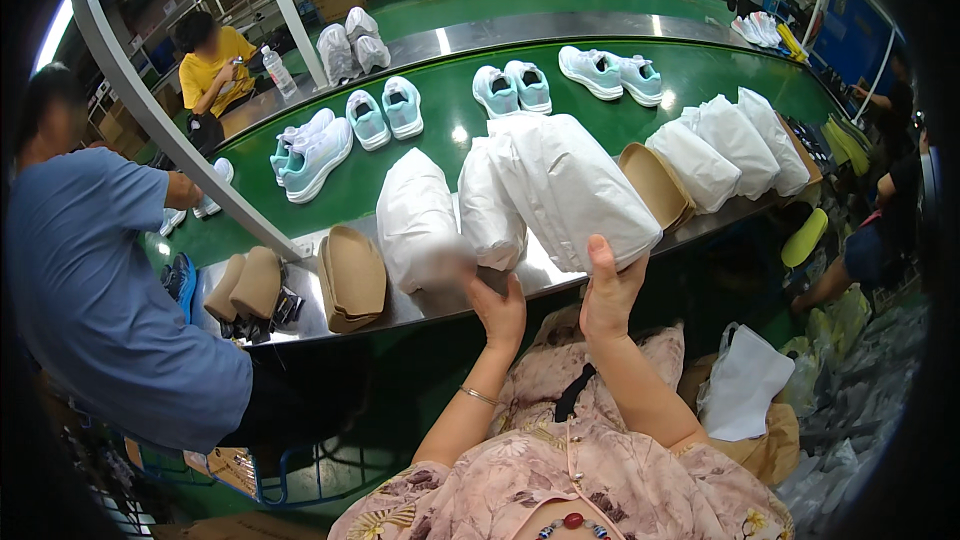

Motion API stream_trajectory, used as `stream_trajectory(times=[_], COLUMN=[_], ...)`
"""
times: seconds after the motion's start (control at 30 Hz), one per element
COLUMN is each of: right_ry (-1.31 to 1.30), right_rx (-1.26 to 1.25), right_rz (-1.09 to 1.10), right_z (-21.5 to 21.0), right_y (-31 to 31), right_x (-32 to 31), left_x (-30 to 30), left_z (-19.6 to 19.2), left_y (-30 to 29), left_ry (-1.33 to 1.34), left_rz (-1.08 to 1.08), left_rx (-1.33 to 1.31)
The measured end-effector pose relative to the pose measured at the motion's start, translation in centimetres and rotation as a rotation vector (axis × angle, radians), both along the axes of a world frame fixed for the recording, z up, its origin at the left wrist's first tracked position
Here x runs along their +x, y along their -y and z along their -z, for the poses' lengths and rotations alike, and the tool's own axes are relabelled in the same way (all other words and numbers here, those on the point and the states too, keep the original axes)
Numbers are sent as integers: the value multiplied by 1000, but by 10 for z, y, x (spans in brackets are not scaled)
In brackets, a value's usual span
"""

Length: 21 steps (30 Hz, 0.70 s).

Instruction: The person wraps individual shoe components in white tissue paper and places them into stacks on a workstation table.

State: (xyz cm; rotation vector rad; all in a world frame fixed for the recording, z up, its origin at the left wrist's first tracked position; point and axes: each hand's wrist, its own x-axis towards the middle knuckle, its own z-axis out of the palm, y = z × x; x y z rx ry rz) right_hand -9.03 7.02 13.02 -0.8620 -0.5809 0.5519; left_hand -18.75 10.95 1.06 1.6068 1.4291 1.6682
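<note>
My right hand (612, 295) grips the near end of a large white paper-wrapped bundle (575, 195), thumb against its face and the other fingers mostly hidden behind. That bundle is tilted and overlaps a smaller wrapped bundle (488, 202). My left hand (497, 312) is at the near ends of the smaller bundle and another white-wrapped bundle (412, 210) to its left. Its thumb points up, but a blur covers its fingertips, so a hold cannot be made out. What the paper wraps is hidden.
Pale blue and white sneakers (403, 108) stand in pairs along the green conveyor belt (440, 145). Brown card inserts (352, 280) are stacked on the metal ledge, and several wrapped bundles (735, 145) lie at right. A post (185, 130) and a blue-shirted person (120, 290) are at left.
</note>
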Motion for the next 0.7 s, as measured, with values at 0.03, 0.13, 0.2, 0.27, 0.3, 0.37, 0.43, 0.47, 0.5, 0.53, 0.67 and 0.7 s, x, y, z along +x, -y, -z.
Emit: stream_trajectory(times=[0.03, 0.13, 0.2, 0.27, 0.3, 0.37, 0.43, 0.47, 0.5, 0.53, 0.67, 0.7], right_ry=[21, 81, 124, 174, 198, 225, 268, 295, 324, 352, 392, 387], right_rx=[5, 14, 16, -41, -67, -85, -124, -155, -183, -198, -207, -203], right_rz=[8, 30, 33, 42, 42, 35, 51, 70, 85, 98, 96, 122], right_z=[-1, -6, -10, -11, -12, -11, -10, -8, -6, -5, 2, 9], right_y=[-1, -7, -12, -20, -24, -30, -34, -34, -34, -34, -27, -28], right_x=[-1, -1, -4, -4, -5, -6, -7, -7, -9, -11, -23, -17], left_x=[3, 11, 12, 8, 7, 7, 7, 8, 7, 7, -1, 9], left_z=[2, -4, -9, -10, -11, -7, -17, -19, -24, -29, -3, -31], left_y=[-3, 0, 2, 2, 0, -10, -22, -32, -41, -50, -106, -101], left_ry=[9, 0, -34, -83, -36, 55, 77, 142, 209, 275, 428, 716], left_rz=[3, 38, 56, 57, 46, -7, -39, -13, 9, 31, 66, 247], left_rx=[23, -10, -35, -29, -42, -32, -129, -172, -215, -257, -194, -231])
